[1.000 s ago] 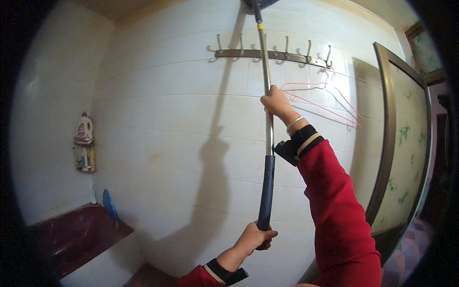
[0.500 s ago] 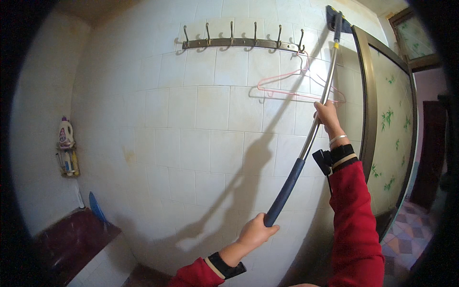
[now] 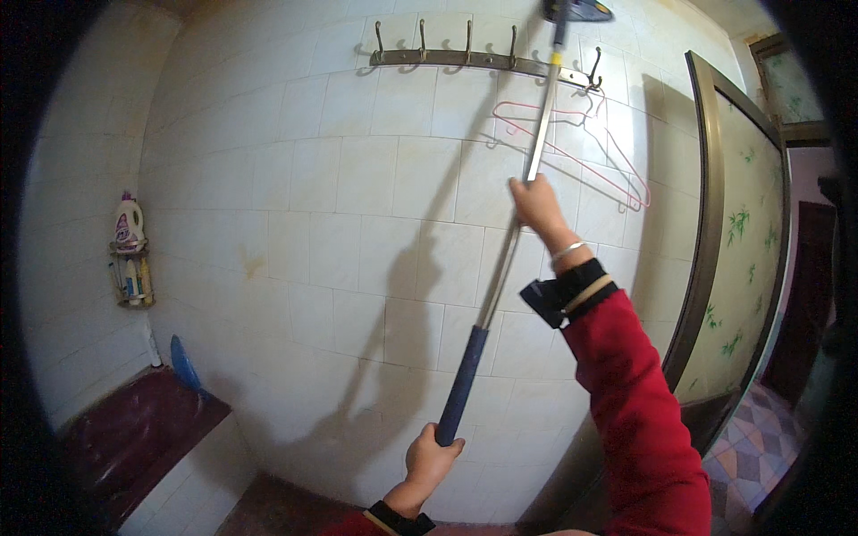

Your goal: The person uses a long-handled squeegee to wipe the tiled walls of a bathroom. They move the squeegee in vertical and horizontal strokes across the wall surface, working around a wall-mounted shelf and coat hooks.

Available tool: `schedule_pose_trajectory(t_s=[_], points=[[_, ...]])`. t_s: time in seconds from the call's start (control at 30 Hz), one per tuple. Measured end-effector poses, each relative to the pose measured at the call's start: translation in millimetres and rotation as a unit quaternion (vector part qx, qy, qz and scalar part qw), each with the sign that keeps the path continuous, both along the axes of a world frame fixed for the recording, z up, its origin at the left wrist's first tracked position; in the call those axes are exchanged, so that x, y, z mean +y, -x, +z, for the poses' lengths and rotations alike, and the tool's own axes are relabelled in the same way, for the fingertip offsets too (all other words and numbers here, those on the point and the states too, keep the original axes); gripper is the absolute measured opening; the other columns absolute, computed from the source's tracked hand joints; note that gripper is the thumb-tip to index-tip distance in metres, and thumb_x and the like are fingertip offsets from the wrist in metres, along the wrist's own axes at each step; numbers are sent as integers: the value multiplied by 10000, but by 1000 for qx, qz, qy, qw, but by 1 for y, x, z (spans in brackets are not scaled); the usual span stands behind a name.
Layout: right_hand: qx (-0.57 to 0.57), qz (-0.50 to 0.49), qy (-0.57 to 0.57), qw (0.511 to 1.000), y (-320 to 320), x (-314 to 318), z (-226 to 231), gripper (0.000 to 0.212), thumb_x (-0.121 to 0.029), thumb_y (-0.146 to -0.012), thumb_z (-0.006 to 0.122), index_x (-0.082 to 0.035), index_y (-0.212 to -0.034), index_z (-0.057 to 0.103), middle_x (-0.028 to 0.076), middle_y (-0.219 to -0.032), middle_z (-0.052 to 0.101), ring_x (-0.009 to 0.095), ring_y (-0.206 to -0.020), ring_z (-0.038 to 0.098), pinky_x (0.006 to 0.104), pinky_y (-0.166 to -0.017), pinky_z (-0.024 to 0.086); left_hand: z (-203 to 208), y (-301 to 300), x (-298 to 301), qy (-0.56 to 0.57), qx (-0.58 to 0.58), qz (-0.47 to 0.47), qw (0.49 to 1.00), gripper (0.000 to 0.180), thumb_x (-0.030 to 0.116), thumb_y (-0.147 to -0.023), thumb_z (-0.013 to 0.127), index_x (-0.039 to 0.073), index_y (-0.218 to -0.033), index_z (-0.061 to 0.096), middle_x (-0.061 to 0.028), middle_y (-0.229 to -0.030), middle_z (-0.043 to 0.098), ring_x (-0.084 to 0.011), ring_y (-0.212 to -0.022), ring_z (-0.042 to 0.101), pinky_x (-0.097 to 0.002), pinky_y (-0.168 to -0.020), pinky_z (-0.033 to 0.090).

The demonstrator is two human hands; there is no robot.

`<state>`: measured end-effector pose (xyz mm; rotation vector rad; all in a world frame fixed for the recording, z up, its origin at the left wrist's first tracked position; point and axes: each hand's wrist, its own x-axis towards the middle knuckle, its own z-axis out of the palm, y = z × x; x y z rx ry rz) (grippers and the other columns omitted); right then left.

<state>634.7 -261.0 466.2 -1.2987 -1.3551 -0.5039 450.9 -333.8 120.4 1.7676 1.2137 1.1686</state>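
A long mop with a metal pole and a dark blue grip slants up across the tiled wall. Its flat dark head is at the top edge of the picture, above the hook rail, and partly cut off. My left hand is closed around the bottom end of the blue grip. Higher up, my right hand wraps round the metal pole, just below a pink clothes hanger. That hanger dangles tilted from the rightmost hook, behind the pole.
A hook rail is fixed high on the wall. At right stands a framed glass door with green leaf patterns. Far left are a corner shelf with a white bottle, a dark red tub and a blue basin.
The mop and both hands have moved left, and the pole stands steeper. The head has shifted from beside the door to above the hook rail. The hanger has swung into a tilt.
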Motion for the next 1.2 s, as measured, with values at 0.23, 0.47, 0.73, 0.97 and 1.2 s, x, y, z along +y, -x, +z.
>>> schedule_pose_trajectory(t_s=[0.23, 0.47, 0.73, 0.97, 1.2], points=[[-79, -3, 111, 991, 99, 32, -35, 434, -334, -784, 457, 69, -944, 444, 265, -864, 567, 399, -816, 556, 439, -745, 440, -53, -4, -8, 137, -183, -34, 973, 278, 176, -649, 655, 0, -790, 493, -49, -552, 533, -124, -466, 512, -271, -450, 431], [-123, -18, 137, 983, 99, 24, -48, 355, -265, -758, 469, 39, -939, 436, 233, -819, 580, 379, -770, 568, 449, -693, 448, -68, -32, -7, 152, -201, -171, 953, 246, 171, -660, 655, 25, -741, 475, -33, -529, 522, -110, -445, 496, -254, -420, 408], [-96, -34, 128, 987, 35, 2, -76, 366, -288, -744, 487, 41, -896, 435, 235, -802, 573, 393, -748, 557, 451, -677, 440, -99, -45, -9, 131, -78, -186, 971, 267, 210, -650, 635, 10, -790, 525, -82, -591, 562, -181, -524, 566, -302, -520, 448], [-54, -106, 90, 989, -13, -14, -71, 368, -275, -747, 473, 66, -880, 433, 252, -759, 569, 397, -722, 560, 449, -665, 442, -85, -45, 20, 104, 16, -191, 976, 357, 229, -637, 632, 1, -893, 533, -127, -668, 583, -256, -632, 584, -345, -604, 452], [-43, -123, 47, 990, -14, 3, -73, 395, -281, -764, 471, 94, -879, 423, 278, -762, 564, 416, -713, 563, 452, -648, 453, -85, -24, 45, 71, -3, -122, 990, 329, 137, -620, 669, -4, -885, 533, -66, -625, 545, -149, -517, 540, -290, -493, 448]])
